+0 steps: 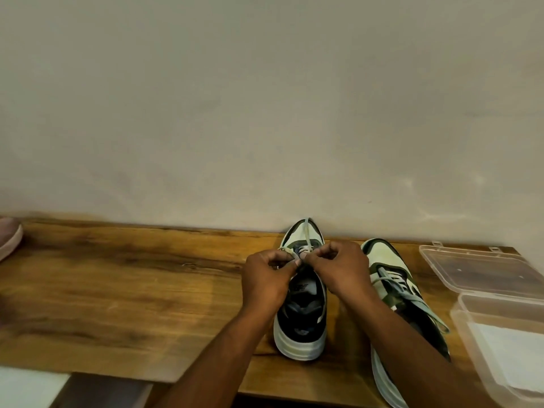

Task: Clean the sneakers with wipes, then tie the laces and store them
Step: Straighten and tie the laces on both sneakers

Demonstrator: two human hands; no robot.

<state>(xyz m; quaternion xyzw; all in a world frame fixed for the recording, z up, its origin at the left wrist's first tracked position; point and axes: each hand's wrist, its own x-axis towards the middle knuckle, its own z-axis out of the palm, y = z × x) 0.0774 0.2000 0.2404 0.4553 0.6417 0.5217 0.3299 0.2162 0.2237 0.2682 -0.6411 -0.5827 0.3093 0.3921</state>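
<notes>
Sneakers are what I am working on, and both sit on the wooden table (117,290) with their toes pointing at the far wall (265,98). That table is the biggest thing here, and at its far left edge I can see a bit of a pink shoe (8,237). On the right side lies a clear plastic box (459,316), open, with its lid (482,269) flipped back toward the wall and something white, maybe a wipe, inside. Just left of the box is the second sneaker (388,278), and its laces (412,295) hang loose and are not tied yet. The sneaker in the middle (300,331) is the one I am tying now. My left hand (265,278) is curled and pinches a lace (290,254) over the tongue, and my right hand (341,269) is curled tight beside it; I think it holds the other end, but my fingers hide it. One strand (306,231) runs up over the toe. What could go wrong? If I let a lace end slip from my fingers, the loop could fall open and I would have to start the knot again. If I pull too hard, the light sneaker could slide or tip, since nothing holds it down. If I pull unevenly, the bow could come out crooked or too loose, and it might open later when I put the pair away.
</notes>
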